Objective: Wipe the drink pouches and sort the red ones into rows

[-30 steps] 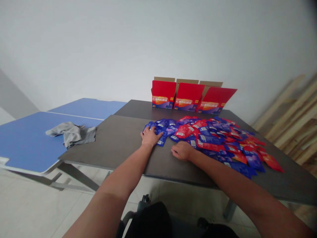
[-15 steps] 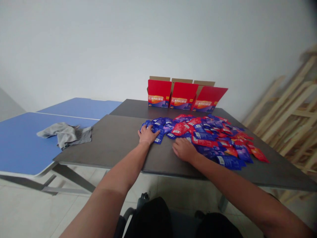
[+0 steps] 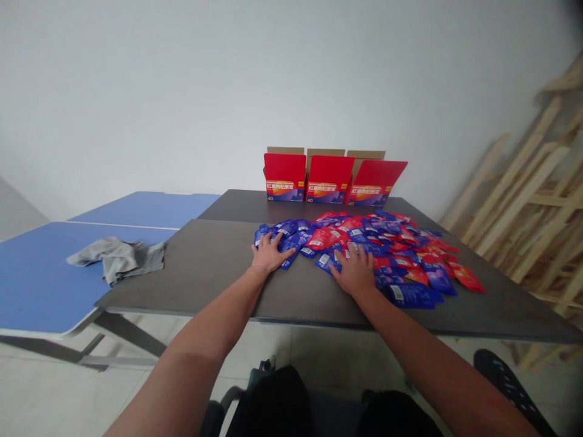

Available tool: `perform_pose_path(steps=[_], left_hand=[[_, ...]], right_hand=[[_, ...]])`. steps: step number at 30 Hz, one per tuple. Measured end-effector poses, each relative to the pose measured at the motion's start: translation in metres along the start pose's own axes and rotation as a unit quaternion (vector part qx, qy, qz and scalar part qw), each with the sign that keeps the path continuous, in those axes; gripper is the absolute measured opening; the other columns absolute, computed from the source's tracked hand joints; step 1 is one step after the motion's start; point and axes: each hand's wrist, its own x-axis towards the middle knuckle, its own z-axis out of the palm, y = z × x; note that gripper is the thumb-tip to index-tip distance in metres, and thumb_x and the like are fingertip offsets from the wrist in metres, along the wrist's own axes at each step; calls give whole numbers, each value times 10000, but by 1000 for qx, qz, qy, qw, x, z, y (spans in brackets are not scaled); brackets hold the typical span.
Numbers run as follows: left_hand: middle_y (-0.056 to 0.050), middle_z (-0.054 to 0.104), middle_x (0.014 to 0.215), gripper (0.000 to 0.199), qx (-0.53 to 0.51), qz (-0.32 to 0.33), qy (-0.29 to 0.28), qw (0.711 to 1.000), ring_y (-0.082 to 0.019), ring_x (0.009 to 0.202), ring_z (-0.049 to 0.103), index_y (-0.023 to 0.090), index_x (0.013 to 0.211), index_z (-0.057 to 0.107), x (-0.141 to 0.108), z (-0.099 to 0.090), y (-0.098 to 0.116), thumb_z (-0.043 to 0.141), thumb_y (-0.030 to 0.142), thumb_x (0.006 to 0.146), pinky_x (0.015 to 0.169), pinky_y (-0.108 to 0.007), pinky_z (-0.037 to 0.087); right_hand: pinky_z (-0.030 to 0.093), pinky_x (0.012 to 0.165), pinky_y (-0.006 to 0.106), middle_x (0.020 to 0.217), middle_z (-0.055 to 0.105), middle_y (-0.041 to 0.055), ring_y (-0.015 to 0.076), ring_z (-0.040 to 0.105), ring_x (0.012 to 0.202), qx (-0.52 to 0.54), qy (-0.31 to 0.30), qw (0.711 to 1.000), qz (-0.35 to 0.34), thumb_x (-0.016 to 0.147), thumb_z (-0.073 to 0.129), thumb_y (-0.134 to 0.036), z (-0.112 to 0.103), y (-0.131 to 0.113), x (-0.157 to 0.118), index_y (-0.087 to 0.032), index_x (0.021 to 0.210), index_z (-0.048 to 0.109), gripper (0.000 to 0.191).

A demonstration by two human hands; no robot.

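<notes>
Spread over the dark table is a heap of red sachets and blue sachets. My left hand lies with fingers apart on a small group of blue sachets at the heap's left end. Further right, my right hand rests with spread fingers on the near edge of the heap, touching blue and red sachets. Neither hand is closed around a sachet. The palms and fingers hide parts of the sachets beneath them.
Three red boxes with raised flaps stand in a row at the table's back. A grey cloth lies on the blue table at left. Wooden slats lean against the wall at right.
My right hand has moved forward and right onto the sachets, its fingers opening from a curl. My left hand stays on the blue sachets. The view has shifted slightly.
</notes>
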Motion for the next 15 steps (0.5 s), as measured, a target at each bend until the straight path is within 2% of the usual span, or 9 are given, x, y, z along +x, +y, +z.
perform_pose_path(steps=[4,7,11,15], left_hand=[[-104,225,1565,914,0,-30,3,1000,-361,1451,132,364,1490,259,4,2,3,430,808,710,1117,-619,122],[-107,208,1572,952,0,-51,-7,999,-379,1455,95,376,1493,245,10,7,10,420,841,681,1104,-646,107],[-91,204,1579,957,8,-47,-19,999,-414,1448,74,419,1479,257,20,20,29,401,873,649,1067,-701,102],[-82,215,1577,889,13,-39,-19,999,-435,1441,81,440,1467,275,33,36,51,396,842,683,1033,-743,90]], right_hand=[[183,1050,641,1478,375,133,404,259,1353,16,28,999,-2,889,474,-509,2,0,-3,-266,1292,579,482],[173,1053,640,1482,368,127,402,254,1357,25,23,999,7,890,481,-507,3,0,-1,-269,1279,591,469],[168,1054,634,1484,366,129,403,257,1359,38,17,999,6,900,479,-498,4,0,4,-283,1281,594,453],[170,1061,618,1474,383,139,398,271,1358,50,26,998,-2,898,497,-503,7,3,6,-283,1276,603,450]])
